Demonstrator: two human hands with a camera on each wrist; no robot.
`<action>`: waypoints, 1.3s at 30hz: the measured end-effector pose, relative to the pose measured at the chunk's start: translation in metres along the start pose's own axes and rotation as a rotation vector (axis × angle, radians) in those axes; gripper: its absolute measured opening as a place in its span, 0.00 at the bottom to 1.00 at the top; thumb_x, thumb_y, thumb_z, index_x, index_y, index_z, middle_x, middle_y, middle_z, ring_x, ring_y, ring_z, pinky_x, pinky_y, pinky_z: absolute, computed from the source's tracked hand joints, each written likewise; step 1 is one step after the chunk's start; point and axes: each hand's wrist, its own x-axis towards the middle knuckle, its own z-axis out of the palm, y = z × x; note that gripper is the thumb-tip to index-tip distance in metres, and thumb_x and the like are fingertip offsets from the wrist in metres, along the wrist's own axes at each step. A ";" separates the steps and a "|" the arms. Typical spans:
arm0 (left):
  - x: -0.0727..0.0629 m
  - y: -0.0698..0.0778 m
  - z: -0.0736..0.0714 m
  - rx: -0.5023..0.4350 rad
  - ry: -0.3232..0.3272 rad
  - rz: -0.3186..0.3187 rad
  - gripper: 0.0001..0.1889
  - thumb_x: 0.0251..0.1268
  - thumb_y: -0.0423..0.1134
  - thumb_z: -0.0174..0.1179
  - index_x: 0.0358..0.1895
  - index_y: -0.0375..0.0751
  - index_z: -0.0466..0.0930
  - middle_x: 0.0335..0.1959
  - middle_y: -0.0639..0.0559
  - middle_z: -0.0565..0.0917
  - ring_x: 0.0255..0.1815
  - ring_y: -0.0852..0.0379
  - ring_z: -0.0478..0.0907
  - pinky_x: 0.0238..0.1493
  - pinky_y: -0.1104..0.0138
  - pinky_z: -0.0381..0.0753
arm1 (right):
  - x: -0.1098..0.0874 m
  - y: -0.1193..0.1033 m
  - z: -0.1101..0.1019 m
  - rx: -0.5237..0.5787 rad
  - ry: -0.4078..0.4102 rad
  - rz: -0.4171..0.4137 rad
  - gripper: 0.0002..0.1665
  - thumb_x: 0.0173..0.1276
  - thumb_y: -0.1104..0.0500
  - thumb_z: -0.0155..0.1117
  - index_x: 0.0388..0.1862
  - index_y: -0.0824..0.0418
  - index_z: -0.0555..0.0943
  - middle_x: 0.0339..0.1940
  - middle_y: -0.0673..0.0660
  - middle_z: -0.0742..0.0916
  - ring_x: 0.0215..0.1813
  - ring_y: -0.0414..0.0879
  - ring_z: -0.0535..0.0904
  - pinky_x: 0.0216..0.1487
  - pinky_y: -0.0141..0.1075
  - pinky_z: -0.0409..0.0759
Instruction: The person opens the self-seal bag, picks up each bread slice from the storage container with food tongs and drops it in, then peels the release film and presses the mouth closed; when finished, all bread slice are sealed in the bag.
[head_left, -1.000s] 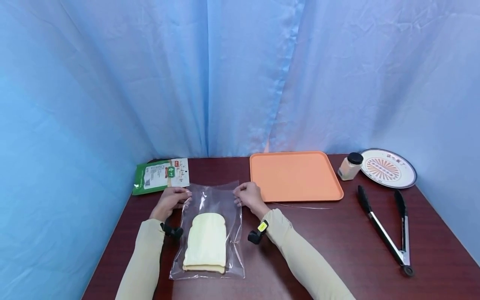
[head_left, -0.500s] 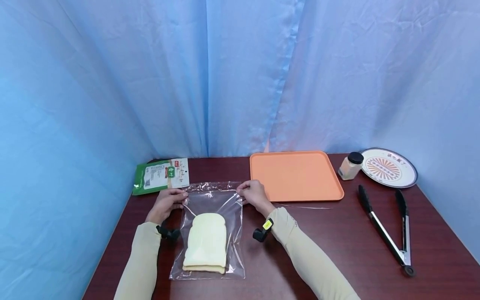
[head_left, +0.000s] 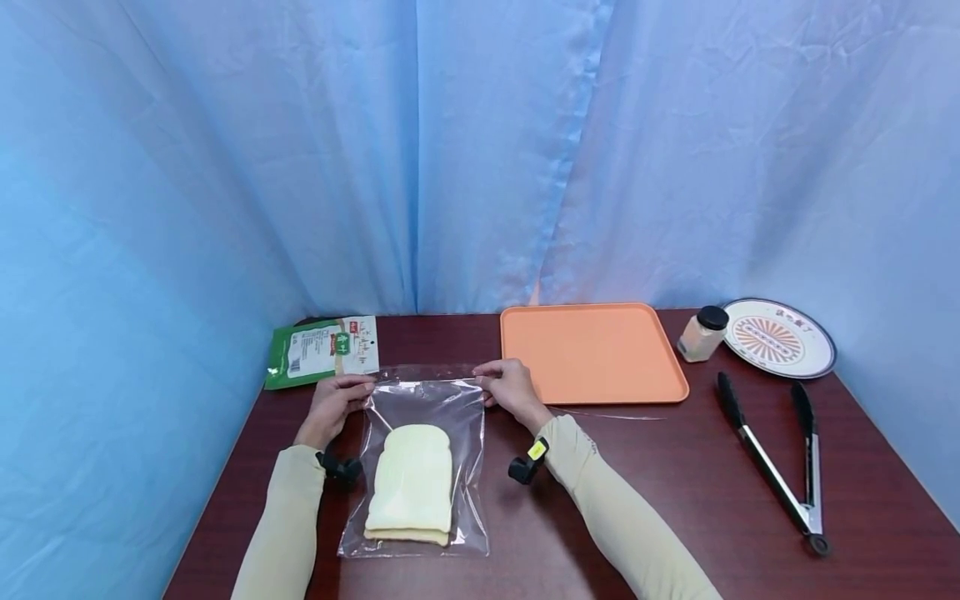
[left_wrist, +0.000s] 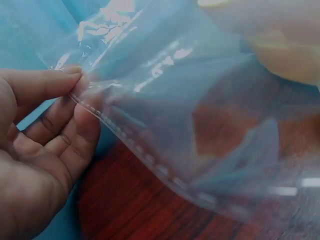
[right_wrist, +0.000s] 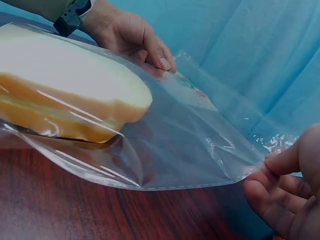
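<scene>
A clear plastic bag (head_left: 468, 433) lies on the table with stacked bread slices (head_left: 411, 479) inside it. My left hand (head_left: 335, 407) pinches the bag's far left edge between thumb and fingers, as the left wrist view also shows. On the opposite edge, my right hand (head_left: 512, 392) pinches the far right corner. Between the two hands the bag's top end is stretched flat, with a fold line across it. In the right wrist view the bread (right_wrist: 75, 75) sits well back from the pinched end, and the film (right_wrist: 190, 145) there lies slack and wrinkled.
A green and white packet (head_left: 322, 352) lies behind my left hand. Behind my right hand is an orange tray (head_left: 592, 354), with a thin clear strip (head_left: 611, 415) before it. Farther right are a black-lidded jar (head_left: 702, 333), a patterned plate (head_left: 780, 337) and spread tongs (head_left: 780, 475).
Over the last second the bag's top end has been pulled taut and a strip of it folded or flattened across. The right hand shifted slightly right; the bread stays in place.
</scene>
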 end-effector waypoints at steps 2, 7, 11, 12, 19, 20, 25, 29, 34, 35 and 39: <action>0.000 0.000 -0.001 0.000 -0.011 0.008 0.13 0.68 0.28 0.61 0.35 0.52 0.91 0.27 0.60 0.88 0.27 0.67 0.84 0.30 0.74 0.83 | 0.000 0.000 -0.001 0.019 -0.012 0.011 0.12 0.68 0.68 0.63 0.48 0.66 0.88 0.29 0.58 0.89 0.20 0.39 0.81 0.24 0.33 0.84; 0.000 0.001 -0.003 -0.025 -0.043 0.012 0.16 0.70 0.28 0.58 0.33 0.55 0.90 0.25 0.58 0.88 0.26 0.66 0.83 0.28 0.74 0.82 | 0.001 -0.002 -0.002 0.049 -0.037 0.029 0.13 0.67 0.68 0.62 0.47 0.63 0.89 0.23 0.54 0.88 0.18 0.39 0.80 0.22 0.31 0.80; 0.001 0.001 -0.005 -0.049 -0.060 0.009 0.15 0.72 0.28 0.56 0.38 0.49 0.91 0.26 0.57 0.88 0.26 0.65 0.83 0.29 0.73 0.82 | 0.001 -0.002 -0.004 0.064 -0.051 0.013 0.13 0.66 0.68 0.62 0.46 0.64 0.89 0.21 0.53 0.87 0.18 0.39 0.79 0.21 0.30 0.79; 0.002 0.000 -0.005 -0.057 -0.062 0.011 0.14 0.72 0.28 0.56 0.39 0.47 0.91 0.26 0.57 0.88 0.26 0.65 0.83 0.29 0.73 0.82 | 0.001 -0.001 -0.004 0.068 -0.054 0.011 0.13 0.66 0.68 0.62 0.46 0.64 0.89 0.21 0.53 0.87 0.18 0.39 0.79 0.21 0.30 0.79; 0.001 0.000 -0.007 -0.119 -0.082 0.004 0.15 0.72 0.26 0.54 0.36 0.43 0.91 0.27 0.56 0.89 0.26 0.65 0.84 0.28 0.73 0.82 | 0.003 0.002 -0.006 0.063 -0.091 -0.032 0.14 0.67 0.67 0.62 0.49 0.65 0.88 0.21 0.51 0.87 0.19 0.39 0.79 0.21 0.29 0.77; 0.001 0.000 -0.007 -0.125 -0.083 0.001 0.15 0.72 0.25 0.54 0.35 0.44 0.91 0.27 0.56 0.89 0.26 0.65 0.84 0.29 0.73 0.82 | 0.003 0.002 -0.007 0.064 -0.097 -0.045 0.14 0.67 0.67 0.62 0.49 0.66 0.88 0.21 0.51 0.87 0.19 0.38 0.78 0.21 0.29 0.77; 0.001 0.001 -0.008 -0.149 -0.100 -0.006 0.15 0.72 0.25 0.54 0.35 0.41 0.90 0.28 0.55 0.89 0.27 0.64 0.84 0.29 0.72 0.83 | 0.003 0.005 -0.009 0.064 -0.126 -0.105 0.13 0.67 0.69 0.62 0.48 0.69 0.87 0.21 0.51 0.87 0.19 0.38 0.78 0.21 0.29 0.76; 0.002 0.003 -0.009 -0.159 -0.118 -0.017 0.16 0.72 0.24 0.52 0.32 0.42 0.89 0.28 0.55 0.88 0.28 0.64 0.84 0.30 0.72 0.83 | 0.004 0.007 -0.010 0.036 -0.131 -0.155 0.12 0.67 0.70 0.61 0.44 0.68 0.88 0.18 0.51 0.85 0.19 0.38 0.78 0.21 0.29 0.76; 0.003 0.003 -0.008 -0.166 -0.127 -0.012 0.19 0.72 0.23 0.51 0.29 0.42 0.88 0.27 0.55 0.87 0.27 0.63 0.83 0.31 0.72 0.83 | 0.004 0.009 -0.010 -0.014 -0.136 -0.222 0.10 0.67 0.70 0.61 0.41 0.68 0.89 0.17 0.54 0.84 0.19 0.39 0.77 0.21 0.29 0.75; 0.003 0.002 -0.008 -0.165 -0.129 -0.011 0.19 0.72 0.22 0.50 0.28 0.43 0.88 0.28 0.55 0.87 0.27 0.63 0.83 0.31 0.72 0.82 | 0.004 0.009 -0.010 -0.023 -0.137 -0.229 0.10 0.67 0.70 0.61 0.41 0.68 0.89 0.17 0.55 0.84 0.19 0.39 0.77 0.21 0.29 0.75; 0.004 0.000 -0.007 -0.161 -0.114 0.000 0.21 0.70 0.19 0.49 0.27 0.43 0.87 0.28 0.55 0.86 0.27 0.63 0.82 0.31 0.73 0.82 | 0.004 0.009 -0.011 -0.061 -0.131 -0.232 0.10 0.68 0.69 0.62 0.40 0.66 0.89 0.18 0.58 0.85 0.20 0.39 0.77 0.22 0.28 0.75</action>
